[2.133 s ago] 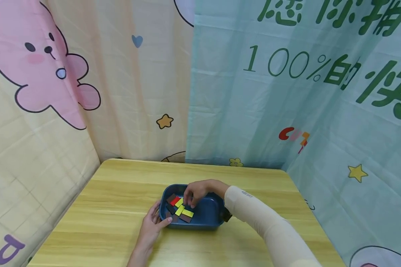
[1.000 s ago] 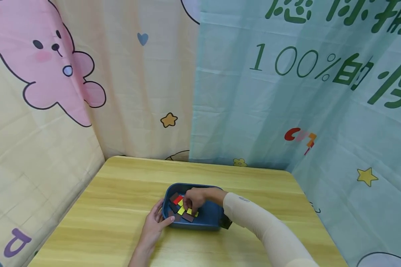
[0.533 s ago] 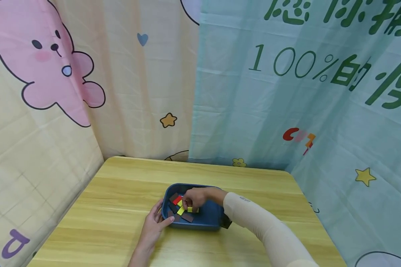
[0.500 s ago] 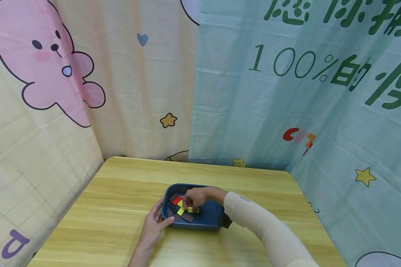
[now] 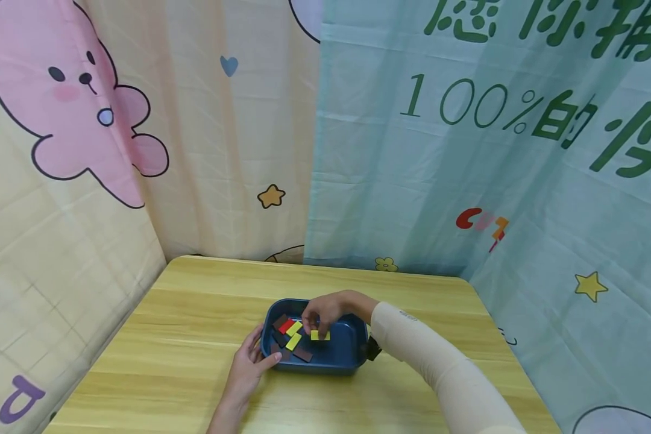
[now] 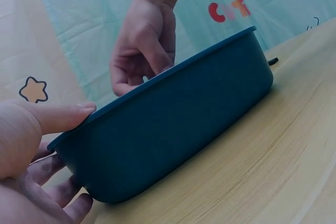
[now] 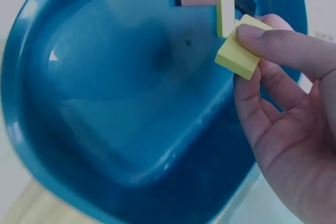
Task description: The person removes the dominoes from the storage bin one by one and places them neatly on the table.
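A blue plastic tub stands on the table with several small rectangular blocks in its left part. My left hand grips the left end, thumb over the rim and fingers against the outer wall in the left wrist view. Inside the tub, my right hand pinches a yellow block between thumb and fingers, above the floor. To its left lie a red block, a yellow block, another yellow block, a brown block and a black block. Some blocks overlap.
The wooden table reaches back to printed curtains on several sides. A small dark piece sticks out at the tub's right end. The tub's right part shows bare floor.
My right hand took hold of the yellow block at the front of the pile, then lifted it and moved slightly right. The left hand stays on the tub.
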### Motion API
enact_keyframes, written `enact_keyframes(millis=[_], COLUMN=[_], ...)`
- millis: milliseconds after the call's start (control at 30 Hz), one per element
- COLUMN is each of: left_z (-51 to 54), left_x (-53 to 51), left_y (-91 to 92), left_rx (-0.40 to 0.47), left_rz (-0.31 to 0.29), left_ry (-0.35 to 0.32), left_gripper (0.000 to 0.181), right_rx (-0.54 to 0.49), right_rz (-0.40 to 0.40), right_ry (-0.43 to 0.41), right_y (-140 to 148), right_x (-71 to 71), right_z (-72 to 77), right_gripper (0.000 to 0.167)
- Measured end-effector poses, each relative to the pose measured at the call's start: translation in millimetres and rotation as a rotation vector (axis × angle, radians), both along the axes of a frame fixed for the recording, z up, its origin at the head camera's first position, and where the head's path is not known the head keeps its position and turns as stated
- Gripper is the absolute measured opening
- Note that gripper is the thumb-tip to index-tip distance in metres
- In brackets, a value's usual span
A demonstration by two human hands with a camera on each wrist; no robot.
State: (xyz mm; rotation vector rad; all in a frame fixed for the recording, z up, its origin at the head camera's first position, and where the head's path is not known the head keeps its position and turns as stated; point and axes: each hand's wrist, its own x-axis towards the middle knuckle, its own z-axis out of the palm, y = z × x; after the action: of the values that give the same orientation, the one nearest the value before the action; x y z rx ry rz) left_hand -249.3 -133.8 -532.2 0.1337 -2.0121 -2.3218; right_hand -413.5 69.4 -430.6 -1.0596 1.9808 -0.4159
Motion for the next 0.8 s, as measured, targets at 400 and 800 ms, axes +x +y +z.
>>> enact_keyframes(millis=[400, 800], left_z=[-0.8, -0.1], left_x=[0.9, 1.4], left_y=[-0.9, -2.9], left_rx=[-0.005, -0.004], left_rz=[-0.001, -0.011], left_ry=[0.005, 0.019], left_gripper=[0.083, 0.084], right_rx=[-0.151, -0.328], right_rz=[-0.181, -0.366], right_ry=[-0.045, -0.093], right_y=[36.2, 67.1], right_x=[-1.3, 3.0], right_z=[21.5, 23.0], right_gripper=[0.018, 0.016])
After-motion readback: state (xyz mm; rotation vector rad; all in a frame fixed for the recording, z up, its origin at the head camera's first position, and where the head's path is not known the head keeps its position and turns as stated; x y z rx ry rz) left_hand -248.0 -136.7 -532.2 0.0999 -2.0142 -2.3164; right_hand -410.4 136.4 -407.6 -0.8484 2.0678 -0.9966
